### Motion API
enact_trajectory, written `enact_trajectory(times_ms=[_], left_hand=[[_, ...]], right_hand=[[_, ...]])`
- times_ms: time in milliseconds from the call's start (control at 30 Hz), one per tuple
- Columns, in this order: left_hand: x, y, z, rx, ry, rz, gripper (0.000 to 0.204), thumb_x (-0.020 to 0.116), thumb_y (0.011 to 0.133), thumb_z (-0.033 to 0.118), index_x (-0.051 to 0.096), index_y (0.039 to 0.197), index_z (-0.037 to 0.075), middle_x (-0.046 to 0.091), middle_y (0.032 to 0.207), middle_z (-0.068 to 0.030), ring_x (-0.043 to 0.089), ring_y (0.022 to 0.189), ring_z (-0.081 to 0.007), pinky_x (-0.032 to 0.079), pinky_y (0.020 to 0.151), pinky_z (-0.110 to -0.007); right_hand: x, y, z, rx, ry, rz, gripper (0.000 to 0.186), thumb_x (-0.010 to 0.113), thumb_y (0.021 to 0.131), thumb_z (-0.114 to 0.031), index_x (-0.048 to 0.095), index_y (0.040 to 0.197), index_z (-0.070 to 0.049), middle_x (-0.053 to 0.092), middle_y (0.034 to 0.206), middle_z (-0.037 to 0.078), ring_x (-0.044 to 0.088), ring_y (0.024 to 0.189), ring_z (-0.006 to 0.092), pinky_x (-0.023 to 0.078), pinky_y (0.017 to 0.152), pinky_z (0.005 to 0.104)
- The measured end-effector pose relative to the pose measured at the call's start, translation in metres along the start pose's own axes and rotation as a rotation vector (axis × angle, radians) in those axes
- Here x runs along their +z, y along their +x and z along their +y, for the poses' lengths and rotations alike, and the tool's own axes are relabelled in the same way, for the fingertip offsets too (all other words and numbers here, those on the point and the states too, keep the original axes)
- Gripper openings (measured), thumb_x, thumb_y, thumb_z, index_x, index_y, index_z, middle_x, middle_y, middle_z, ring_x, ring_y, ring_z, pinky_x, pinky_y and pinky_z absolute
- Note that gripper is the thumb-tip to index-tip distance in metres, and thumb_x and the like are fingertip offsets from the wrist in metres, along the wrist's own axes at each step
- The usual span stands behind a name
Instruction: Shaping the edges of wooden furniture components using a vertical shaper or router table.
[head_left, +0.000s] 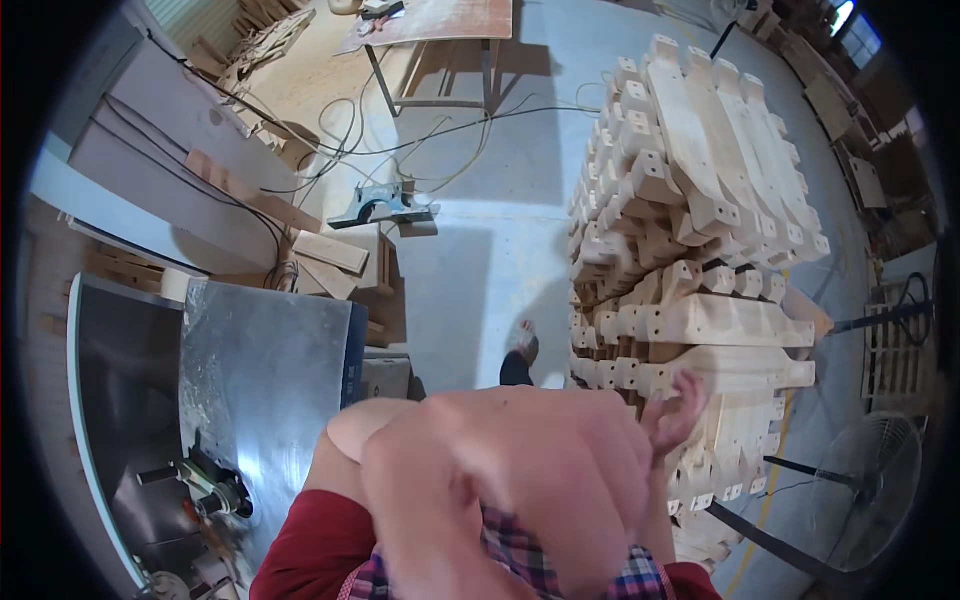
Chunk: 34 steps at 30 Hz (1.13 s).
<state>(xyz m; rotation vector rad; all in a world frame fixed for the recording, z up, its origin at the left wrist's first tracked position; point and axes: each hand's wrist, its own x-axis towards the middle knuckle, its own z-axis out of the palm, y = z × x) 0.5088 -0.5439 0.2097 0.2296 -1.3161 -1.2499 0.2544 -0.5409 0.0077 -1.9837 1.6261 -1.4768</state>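
My left hand [540, 450] is raised very close to the camera, large and smeared by motion. Its fingertips do not show clearly, so I cannot tell what they do or touch. Beyond it, on the right, my right hand [678, 412] is lifted with fingers loosely bent and apart. Nothing shows in it. In the picture it overlaps the edge of a tall stack of shaped pale wooden pieces [735, 320] with drilled ends; whether it touches them I cannot tell. Red sleeves and a plaid garment lie below my hands.
At left stands a machine with a grey metal table [270, 370] and a mounted fitting [215, 490]. A blue-grey metal device [375, 203] rests beyond it near wooden boards [330, 252]. Cables [440, 150] cross the floor. A work table [450, 20] stands far off; a fan [868, 490] is at right.
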Motion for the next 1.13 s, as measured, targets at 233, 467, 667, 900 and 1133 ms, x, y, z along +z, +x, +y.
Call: enact_trajectory(times_ms=[233,467,667,900,1133], left_hand=[[-0.071,0.106,-0.022,0.256,-0.118,0.015,0.011,0.067,0.079,0.017,0.067,0.085,0.008,0.065,0.086,-0.0050,0.058,0.079,-0.0142,0.048,0.068,-0.031],[-0.174,0.192,-0.067,0.603,-0.119,-0.029,0.008,0.063,0.079,0.004,0.063,0.072,0.007,0.065,0.083,-0.0061,0.061,0.079,-0.0198,0.049,0.068,-0.034],[-0.299,0.258,-0.100,0.563,-0.495,-0.709,0.014,0.057,0.084,0.003,0.061,0.072,0.007,0.066,0.092,-0.0102,0.063,0.086,-0.0293,0.049,0.074,-0.039],[-0.435,0.365,-0.102,0.648,-0.647,-0.625,0.011,0.054,0.089,0.010,0.064,0.085,0.011,0.064,0.101,-0.0161,0.061,0.093,-0.0362,0.045,0.083,-0.047],[-0.535,0.447,-0.158,-0.138,-0.149,-0.307,0.009,0.055,0.081,0.002,0.059,0.080,0.010,0.065,0.094,-0.0140,0.061,0.094,-0.0251,0.049,0.079,-0.037]], right_hand=[[0.074,0.170,-0.034,0.099,0.047,0.005,0.026,0.049,0.078,-0.002,0.053,0.104,0.002,0.049,0.114,0.016,0.047,0.102,0.0270,0.038,0.090,0.0328],[0.142,0.288,0.012,-0.059,0.023,-0.034,0.027,0.050,0.075,0.001,0.054,0.102,0.001,0.049,0.114,0.015,0.046,0.098,0.0265,0.038,0.088,0.0326],[0.230,0.391,0.011,-0.270,-0.103,-0.116,0.030,0.053,0.071,0.001,0.054,0.102,0.000,0.049,0.113,0.017,0.047,0.096,0.0286,0.039,0.087,0.0336],[0.325,0.494,0.059,-0.153,-0.286,-0.043,0.037,0.056,0.069,-0.002,0.053,0.105,0.000,0.046,0.115,0.020,0.044,0.099,0.0326,0.038,0.088,0.0371],[0.331,0.524,0.167,0.218,-0.797,0.144,0.049,0.057,0.073,-0.009,0.044,0.119,-0.001,0.042,0.122,0.020,0.038,0.109,0.0343,0.033,0.093,0.0408]])
